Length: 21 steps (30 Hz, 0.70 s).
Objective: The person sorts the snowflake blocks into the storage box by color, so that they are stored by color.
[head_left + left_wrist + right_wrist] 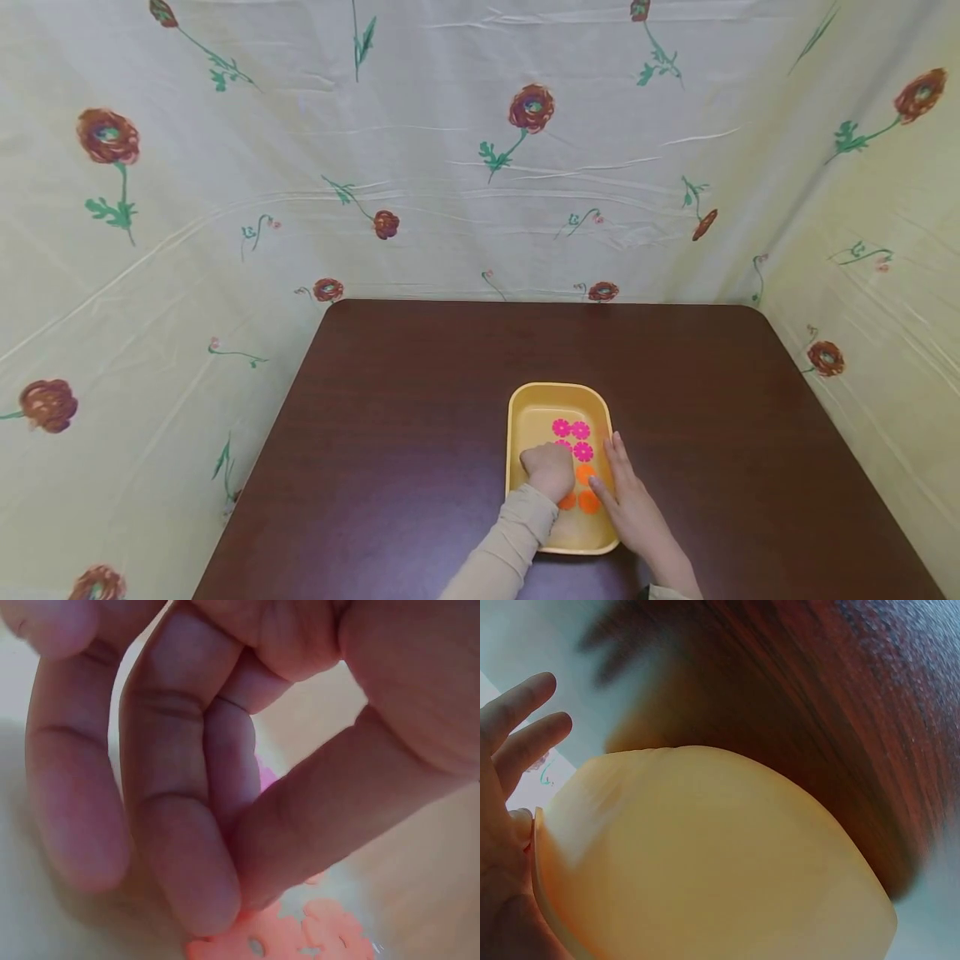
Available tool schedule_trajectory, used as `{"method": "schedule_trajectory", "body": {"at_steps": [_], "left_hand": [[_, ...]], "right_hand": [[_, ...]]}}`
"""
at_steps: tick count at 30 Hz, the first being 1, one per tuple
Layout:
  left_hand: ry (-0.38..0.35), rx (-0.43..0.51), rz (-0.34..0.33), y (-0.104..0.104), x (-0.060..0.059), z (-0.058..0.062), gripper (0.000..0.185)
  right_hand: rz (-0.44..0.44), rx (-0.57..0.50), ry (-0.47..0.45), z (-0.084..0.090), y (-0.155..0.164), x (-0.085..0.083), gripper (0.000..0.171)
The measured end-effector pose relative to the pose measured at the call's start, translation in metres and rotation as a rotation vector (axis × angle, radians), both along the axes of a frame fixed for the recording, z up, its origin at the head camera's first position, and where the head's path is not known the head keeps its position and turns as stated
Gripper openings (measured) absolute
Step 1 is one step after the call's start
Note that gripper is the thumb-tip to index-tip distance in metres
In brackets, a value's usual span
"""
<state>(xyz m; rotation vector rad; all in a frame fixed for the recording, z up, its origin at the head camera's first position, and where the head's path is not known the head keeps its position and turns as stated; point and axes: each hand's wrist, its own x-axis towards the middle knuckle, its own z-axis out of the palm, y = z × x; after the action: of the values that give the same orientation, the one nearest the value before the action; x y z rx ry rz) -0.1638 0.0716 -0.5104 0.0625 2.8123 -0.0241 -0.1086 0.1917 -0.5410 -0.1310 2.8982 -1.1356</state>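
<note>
Hands meet over a yellow tray [525,400] that sits on a dark brown table [420,433], toward the near edge and a little right of the middle. The left hand [549,471] reaches down into the tray in a loose fist, its sleeve [510,542] a pale beige. From the left wrist view the fingers [180,847] are curled and pressed against the thumb, their tips touching an orange flower piece [259,941] on the tray floor; whether the piece is truly pinched or only touched, I cannot tell. A second orange flower piece [334,934] lies just beside it.

The right hand [633,500] lies flat along the tray's right rim, fingers straight and close together, pointing away from the person. From the right wrist view the palm [502,885] rests against the tray's outer wall [705,862].

Inside the tray, pink flower pieces [572,430] lie in a cluster at the far side of the hands, and orange ones [588,502] lie nearer, between the two hands. Cream cloth printed with red flowers [532,107] hangs around the table on three sides.
</note>
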Motion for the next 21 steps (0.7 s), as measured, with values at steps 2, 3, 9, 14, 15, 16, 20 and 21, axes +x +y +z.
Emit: {"method": "schedule_trajectory", "body": {"at_steps": [2, 3, 9, 14, 15, 16, 20, 21], "left_hand": [[-0.002, -0.002, 0.005, 0.001, 0.001, 0.0, 0.011], [-0.002, -0.003, 0.006, 0.001, 0.001, 0.001, 0.011], [0.058, 0.007, -0.016, -0.001, -0.002, 0.012, 0.008], [0.276, 0.116, -0.06, -0.014, -0.006, 0.025, 0.01], [0.349, 0.156, -0.075, -0.019, -0.007, 0.027, 0.012], [0.43, 0.203, -0.089, -0.024, -0.008, 0.03, 0.013], [0.709, 0.366, -0.141, -0.046, -0.017, 0.034, 0.013], [0.75, 0.4, -0.149, -0.051, -0.019, 0.034, 0.012]], "right_hand": [[0.0, -0.001, -0.001, 0.0, 0.0, 0.001, 0.066], [0.001, -0.001, -0.001, 0.0, 0.0, 0.001, 0.066], [0.006, -0.005, 0.021, 0.0, 0.002, 0.0, 0.066], [0.017, 0.002, 0.034, 0.001, 0.002, -0.001, 0.065], [0.02, 0.01, 0.03, 0.002, 0.002, -0.001, 0.064], [0.022, 0.017, 0.024, 0.002, 0.002, -0.001, 0.064], [0.027, 0.062, -0.011, 0.006, 0.004, -0.002, 0.067], [0.028, 0.073, -0.018, 0.007, 0.005, -0.002, 0.068]]}}
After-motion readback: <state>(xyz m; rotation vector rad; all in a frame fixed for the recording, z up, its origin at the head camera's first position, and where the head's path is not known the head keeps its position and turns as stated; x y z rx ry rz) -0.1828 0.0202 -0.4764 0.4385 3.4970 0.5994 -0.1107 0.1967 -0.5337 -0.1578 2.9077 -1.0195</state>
